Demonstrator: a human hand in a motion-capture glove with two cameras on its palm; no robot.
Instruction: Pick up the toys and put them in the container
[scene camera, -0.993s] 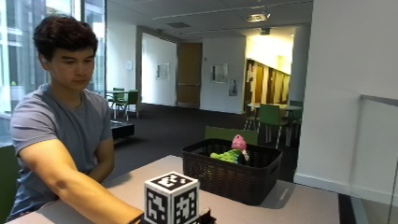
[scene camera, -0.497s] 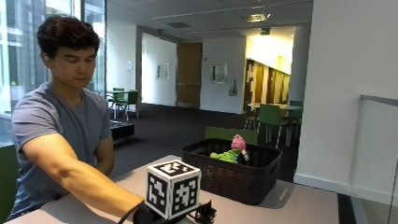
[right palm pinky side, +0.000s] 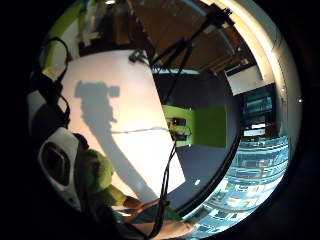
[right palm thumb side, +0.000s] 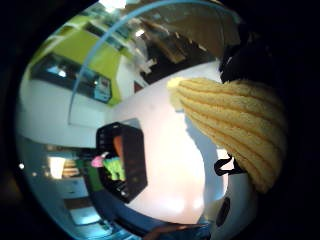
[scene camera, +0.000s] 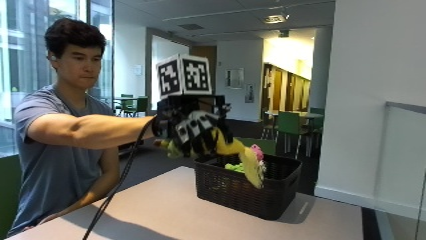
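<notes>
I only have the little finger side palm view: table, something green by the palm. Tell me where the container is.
Observer: The black basket stands on the table; the gloved right hand is raised beside it.
Operator: Say what the grip holds.
Observer: A yellow plush toy, its lower end hanging at the basket's opening.
Operator: Report the basket's contents.
Observer: A pink toy and a green toy lie inside.

Office canteen or lounge — glass walls (scene camera: 20, 75), green chairs (scene camera: 289, 125) at café tables, corridor beyond.
</notes>
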